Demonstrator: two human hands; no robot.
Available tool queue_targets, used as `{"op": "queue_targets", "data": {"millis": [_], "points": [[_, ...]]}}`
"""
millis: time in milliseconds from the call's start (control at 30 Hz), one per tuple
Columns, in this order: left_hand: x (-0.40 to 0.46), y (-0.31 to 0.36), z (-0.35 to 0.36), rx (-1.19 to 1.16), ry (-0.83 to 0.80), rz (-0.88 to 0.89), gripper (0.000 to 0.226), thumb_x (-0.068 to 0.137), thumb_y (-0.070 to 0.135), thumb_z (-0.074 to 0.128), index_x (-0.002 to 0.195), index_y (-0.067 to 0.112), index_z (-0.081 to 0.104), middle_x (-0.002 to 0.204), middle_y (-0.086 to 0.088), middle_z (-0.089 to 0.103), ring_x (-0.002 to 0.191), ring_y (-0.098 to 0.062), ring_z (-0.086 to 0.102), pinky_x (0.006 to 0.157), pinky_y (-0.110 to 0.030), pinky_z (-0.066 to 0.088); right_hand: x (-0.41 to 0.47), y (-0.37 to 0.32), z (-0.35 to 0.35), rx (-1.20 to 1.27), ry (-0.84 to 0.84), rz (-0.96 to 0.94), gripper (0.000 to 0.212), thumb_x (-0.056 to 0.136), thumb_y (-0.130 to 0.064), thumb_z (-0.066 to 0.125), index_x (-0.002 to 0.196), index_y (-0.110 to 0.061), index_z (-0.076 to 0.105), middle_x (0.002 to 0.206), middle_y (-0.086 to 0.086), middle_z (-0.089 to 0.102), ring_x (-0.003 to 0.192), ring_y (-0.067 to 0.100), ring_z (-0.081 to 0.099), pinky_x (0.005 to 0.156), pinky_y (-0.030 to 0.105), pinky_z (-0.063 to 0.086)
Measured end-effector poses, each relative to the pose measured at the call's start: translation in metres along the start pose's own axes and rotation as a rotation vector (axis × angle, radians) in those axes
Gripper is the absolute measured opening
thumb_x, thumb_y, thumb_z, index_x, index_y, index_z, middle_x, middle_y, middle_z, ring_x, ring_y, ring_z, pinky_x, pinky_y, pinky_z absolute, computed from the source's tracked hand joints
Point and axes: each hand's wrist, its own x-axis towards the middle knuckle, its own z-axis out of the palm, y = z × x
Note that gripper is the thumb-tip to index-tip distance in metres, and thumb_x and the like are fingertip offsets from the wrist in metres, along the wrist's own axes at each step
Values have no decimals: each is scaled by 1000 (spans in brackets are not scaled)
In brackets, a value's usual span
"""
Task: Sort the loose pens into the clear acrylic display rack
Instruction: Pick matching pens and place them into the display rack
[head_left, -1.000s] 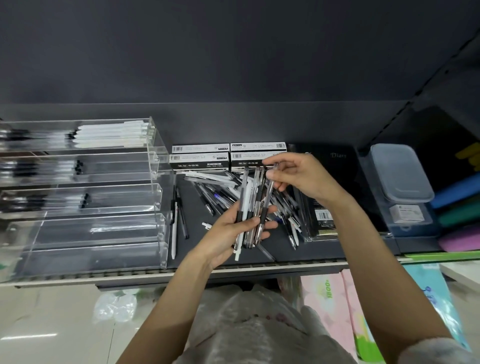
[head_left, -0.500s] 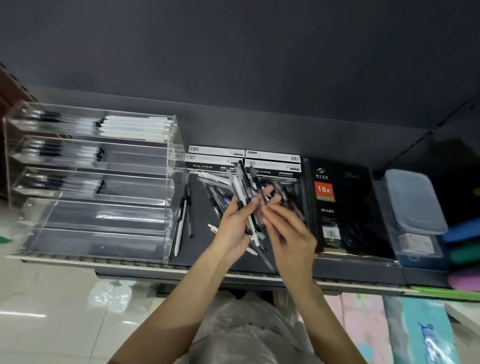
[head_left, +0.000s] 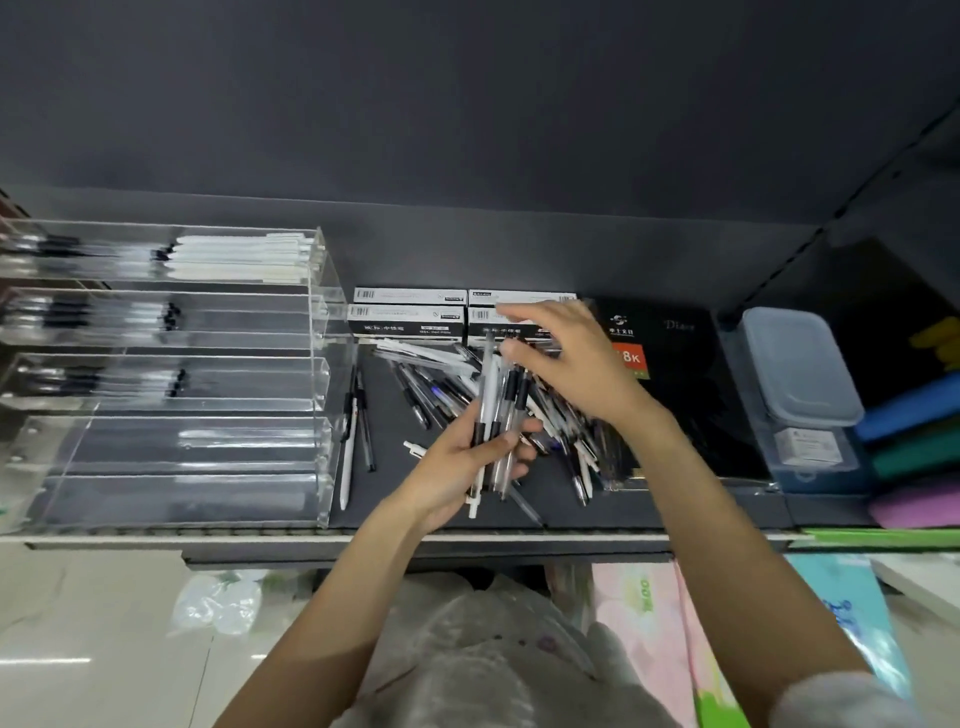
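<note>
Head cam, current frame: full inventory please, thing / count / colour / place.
Display rack: one, clear, shelf left; several tiers, upper three hold pens.
Loose pens: many, black and white, piled mid-shelf.
Pen bundle: several, black and white, in left hand.
Two pens: white and black, beside rack.
Pen boxes: four, black and white, behind pile.
Diary: one, black, right of pile.
Plastic box: one, clear, far right.
Left hand: gripping bundle.
Right hand: over pile; grasp unclear.

Stationery shop: dark display shelf (head_left: 649, 512) stocked with barcoded pen boxes (head_left: 410, 312), shrink-wrapped diary (head_left: 670, 364), clear acrylic display rack (head_left: 317, 364), loose pens (head_left: 431, 384), coloured folders (head_left: 914, 410).
</note>
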Motion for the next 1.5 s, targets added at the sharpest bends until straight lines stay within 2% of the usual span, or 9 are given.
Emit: {"op": "queue_targets", "data": {"millis": [100,300,500,600,733,833,1067,1200,1500], "points": [[-5,0,-1,28,-43,-26,38,94,-3,47,124,20,48,97,0,71,75,-12,64,70,-26,54,18,5,-9,119,-269,-48,32,85,-36,65,116,-28,65,115,-7,67,109,9,58,98,37,45],[-12,-1,-7,111,-117,-53,43,94,0,48,134,11,40,98,1,71,79,-12,65,71,-26,53,25,-5,-21,243,-494,-43,32,81,-17,71,113,-17,67,86,-1,69,73,-5,57,68,7,38],[-12,-6,-11,97,-95,-73,38,93,-2,49,128,13,46,98,-2,70,73,-11,62,67,-25,51,28,-6,-31,261,-464,-78,16,77,-19,75,91,-12,72,85,5,70,78,24,60,74,30,46],[-11,-9,-17,149,-98,-105,28,94,-2,49,118,12,52,103,-3,68,75,-10,61,68,-25,50,28,-5,-43,303,-406,-76,14,76,-21,74,88,-16,71,80,9,69,67,31,58,65,35,46],[-13,-22,-21,130,-8,-117,26,95,-3,45,116,8,55,102,-6,66,76,-10,63,70,-25,52,22,2,-75,477,-218,-20,11,77,-13,69,88,-13,66,68,-2,68,62,10,62,62,17,50],[-8,-19,-15,-97,146,-42,23,95,-6,43,103,4,61,96,-9,66,79,-14,67,76,-29,57,4,9,-79,637,83,22,12,80,-5,66,90,-10,63,77,0,70,74,14,69,72,21,55],[17,4,17,-366,233,133,28,98,-2,36,124,5,46,122,-8,64,103,-28,67,82,-30,56,-51,-3,28,943,672,225,11,83,-2,63,90,-10,61,87,4,71,88,28,69,79,29,54],[26,4,29,-440,276,159,34,100,-1,34,133,6,38,120,-5,65,102,-22,67,87,-31,55,-64,-14,56,925,776,367,14,85,0,63,91,-13,63,93,13,70,87,20,70,78,26,54],[25,-4,39,-377,339,180,35,100,5,38,134,7,45,122,-13,64,116,-25,58,105,-40,42,-75,-22,79,651,772,382,14,87,-12,65,92,-25,63,90,-14,67,89,7,64,80,21,49]]}}
